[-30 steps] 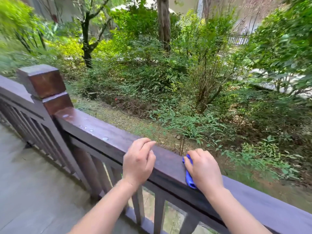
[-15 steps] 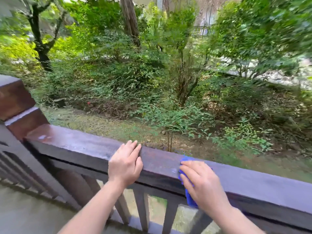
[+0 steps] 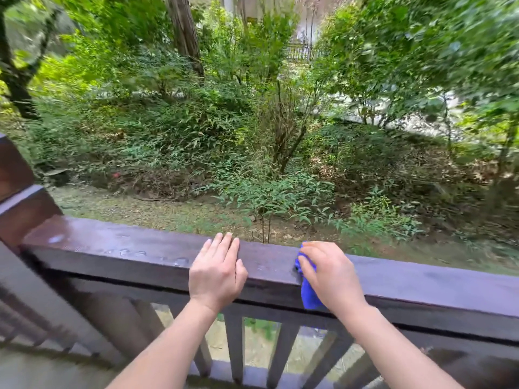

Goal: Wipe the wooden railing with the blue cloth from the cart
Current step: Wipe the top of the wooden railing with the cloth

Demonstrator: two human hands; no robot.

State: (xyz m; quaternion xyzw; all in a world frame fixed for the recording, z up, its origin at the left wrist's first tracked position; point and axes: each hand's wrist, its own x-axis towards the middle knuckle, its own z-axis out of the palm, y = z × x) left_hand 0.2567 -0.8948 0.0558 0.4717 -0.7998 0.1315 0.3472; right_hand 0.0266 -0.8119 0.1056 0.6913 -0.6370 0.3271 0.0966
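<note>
The dark wooden railing (image 3: 118, 254) runs across the lower part of the view, its top wet with water drops at the left. My left hand (image 3: 217, 272) lies flat on the top rail, fingers together, holding nothing. My right hand (image 3: 331, 275) presses the blue cloth (image 3: 308, 297) onto the rail just to the right. The cloth drapes over the near edge of the rail, and most of it is hidden under my palm.
A square wooden post (image 3: 16, 192) stands at the left end of the rail. Vertical balusters (image 3: 233, 343) fill the space below it. Beyond the railing lie a dirt strip, shrubs and trees (image 3: 280, 130). The cart is not in view.
The view has swung right, so the post has slid to the left edge. My right hand and the cloth have shifted along the rail top. My left hand has flattened on the rail.
</note>
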